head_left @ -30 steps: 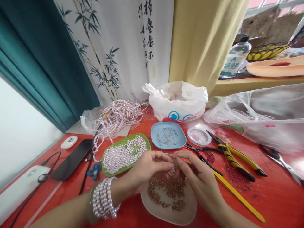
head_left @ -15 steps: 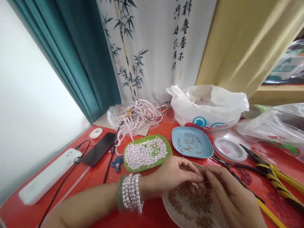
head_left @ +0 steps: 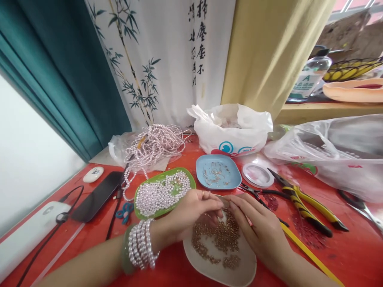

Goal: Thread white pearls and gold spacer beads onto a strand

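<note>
Fingers of L hand [head_left: 194,213] bend inward, thumb & index tips close together; can't tell if the pinch is fully closed or what, if anything, is in it. R hand [head_left: 259,221] faces it, fingers long & nearly flat together, thumb tucked in behind; its grip is hidden too, so can't tell if it has hold of sth. Tips almost meet, w/ only a narrow gap btwn.

Key relation: beads [head_left: 229,229] lie below the fingertips & a bit toward the person, on the plate [head_left: 245,273] under both hands. Densest patch sits right btwn the two; R fingers overlap its R edge, L fingers its far L end, so dist. looks abt even, R maybe a touch nearer. Plate's long axis seems to run away from the person, tho the hands cover much of its far end.

Beads: tiny, round, gold-brown, shiny. They spread as a thick patch, a thinner arc down the L side, & a separate small clump at the near R. Plate is pale, shallow, round-cornered, bare along its near rim.

Further out: green tray [head_left: 177,189] w/ white pearls [head_left: 154,197] just beyond L hand; blue tray [head_left: 231,182] past the fingertips, w/ thin metallic bits [head_left: 216,173]; pliers [head_left: 295,197] w/ yellow-&-black handles off to the R, apart from R hand.
</note>
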Motion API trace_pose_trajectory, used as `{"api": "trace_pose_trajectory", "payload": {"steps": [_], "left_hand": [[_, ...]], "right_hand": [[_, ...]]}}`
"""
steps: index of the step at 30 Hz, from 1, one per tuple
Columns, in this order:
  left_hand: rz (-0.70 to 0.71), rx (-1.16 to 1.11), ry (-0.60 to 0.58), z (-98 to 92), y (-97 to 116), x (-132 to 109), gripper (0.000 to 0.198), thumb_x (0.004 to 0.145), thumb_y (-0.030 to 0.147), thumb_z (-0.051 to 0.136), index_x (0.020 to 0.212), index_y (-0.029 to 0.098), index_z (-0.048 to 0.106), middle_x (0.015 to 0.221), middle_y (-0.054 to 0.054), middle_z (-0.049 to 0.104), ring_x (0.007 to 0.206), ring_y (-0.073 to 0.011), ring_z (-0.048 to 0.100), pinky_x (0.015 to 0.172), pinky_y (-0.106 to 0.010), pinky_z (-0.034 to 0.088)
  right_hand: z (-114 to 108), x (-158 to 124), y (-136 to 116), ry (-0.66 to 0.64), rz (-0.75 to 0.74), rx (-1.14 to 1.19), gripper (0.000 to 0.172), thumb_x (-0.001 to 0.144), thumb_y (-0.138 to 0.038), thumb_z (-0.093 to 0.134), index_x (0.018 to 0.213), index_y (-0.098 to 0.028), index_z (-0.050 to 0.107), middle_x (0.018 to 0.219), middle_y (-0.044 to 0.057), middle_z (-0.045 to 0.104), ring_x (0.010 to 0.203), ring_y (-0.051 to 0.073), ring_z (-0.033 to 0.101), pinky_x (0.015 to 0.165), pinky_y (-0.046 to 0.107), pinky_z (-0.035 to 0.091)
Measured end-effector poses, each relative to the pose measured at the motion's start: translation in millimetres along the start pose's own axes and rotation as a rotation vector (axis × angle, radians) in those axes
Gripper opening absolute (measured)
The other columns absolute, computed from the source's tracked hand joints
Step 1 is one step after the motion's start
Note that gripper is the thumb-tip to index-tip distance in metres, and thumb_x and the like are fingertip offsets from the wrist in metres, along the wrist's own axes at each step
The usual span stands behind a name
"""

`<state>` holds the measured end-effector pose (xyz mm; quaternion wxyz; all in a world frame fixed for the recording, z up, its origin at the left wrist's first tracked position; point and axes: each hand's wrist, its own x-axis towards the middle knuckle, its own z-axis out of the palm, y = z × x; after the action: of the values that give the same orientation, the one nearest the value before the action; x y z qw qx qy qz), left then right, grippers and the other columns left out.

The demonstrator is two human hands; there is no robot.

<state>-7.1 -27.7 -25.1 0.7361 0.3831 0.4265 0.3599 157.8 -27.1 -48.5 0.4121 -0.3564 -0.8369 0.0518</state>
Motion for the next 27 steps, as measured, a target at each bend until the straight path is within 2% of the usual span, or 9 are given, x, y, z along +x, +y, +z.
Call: {"api": "trace_pose_trajectory", "payload": {"steps": [4, 7, 12, 16, 20, 27], "left_hand": [[0.02, -0.009, -0.01, -0.8, -0.8, 0.0, 0.014, 0.07, 0.023, 0.063, 0.067, 0.01, 0.059, 0.061, -0.001, 0.058, 0.049, -0.0051, 0.05, 0.051, -0.018, 0.038], [0.012, -0.003, -0.017, -1.8, -1.0, 0.0, 0.013, 0.071, 0.022, 0.063, 0.069, 0.009, 0.06, 0.062, -0.001, 0.058, 0.05, -0.0051, 0.05, 0.051, -0.018, 0.039], [-0.014, 0.0, -0.01, -2.4, 0.8, -0.4, 0.014, 0.071, 0.023, 0.064, 0.072, 0.009, 0.06, 0.065, -0.002, 0.058, 0.052, -0.005, 0.051, 0.051, -0.016, 0.039], [-0.017, 0.005, -0.027, -2.7, 0.9, -0.1, 0.015, 0.071, 0.023, 0.065, 0.071, 0.009, 0.061, 0.065, -0.002, 0.058, 0.053, -0.0048, 0.051, 0.051, -0.016, 0.039], [-0.005, 0.039, -0.028, -2.0, 1.0, 0.2, 0.016, 0.07, 0.024, 0.066, 0.07, 0.009, 0.061, 0.063, -0.002, 0.059, 0.053, -0.0054, 0.051, 0.052, -0.017, 0.04], [0.069, 0.208, 0.002, -1.7, 3.4, -1.1, 0.013, 0.07, 0.023, 0.064, 0.068, 0.011, 0.062, 0.06, 0.0, 0.059, 0.051, -0.0063, 0.051, 0.052, -0.019, 0.04]], "right_hand": [[-0.3, -1.7, 2.4, -0.049, -0.148, -0.182, 0.029, 0.091, -0.016, 0.031, 0.09, -0.011, 0.06, 0.076, 0.01, 0.062, 0.067, 0.017, 0.057, 0.059, 0.029, 0.049], [-1.5, -2.7, 2.7, -0.071, -0.175, -0.291, 0.035, 0.093, -0.017, 0.026, 0.088, -0.011, 0.06, 0.069, 0.008, 0.058, 0.059, 0.016, 0.052, 0.051, 0.028, 0.045], [-4.6, -2.3, 1.7, -0.117, -0.239, -0.371, 0.042, 0.094, -0.017, 0.018, 0.087, -0.011, 0.059, 0.064, 0.006, 0.053, 0.056, 0.017, 0.046, 0.047, 0.027, 0.038], [-4.7, -1.8, 1.6, -0.145, -0.275, -0.427, 0.041, 0.092, -0.013, 0.019, 0.083, -0.011, 0.059, 0.062, 0.006, 0.05, 0.055, 0.017, 0.042, 0.047, 0.028, 0.034], [-3.5, -3.0, 2.2, -0.17, -0.235, -0.424, 0.038, 0.089, -0.009, 0.022, 0.079, -0.014, 0.058, 0.062, 0.005, 0.049, 0.054, 0.017, 0.04, 0.047, 0.028, 0.029], [-6.9, -2.3, -3.5, -0.177, -0.255, -0.445, 0.033, 0.085, -0.006, 0.027, 0.069, -0.016, 0.054, 0.06, 0.004, 0.047, 0.054, 0.017, 0.037, 0.048, 0.029, 0.025]]}}
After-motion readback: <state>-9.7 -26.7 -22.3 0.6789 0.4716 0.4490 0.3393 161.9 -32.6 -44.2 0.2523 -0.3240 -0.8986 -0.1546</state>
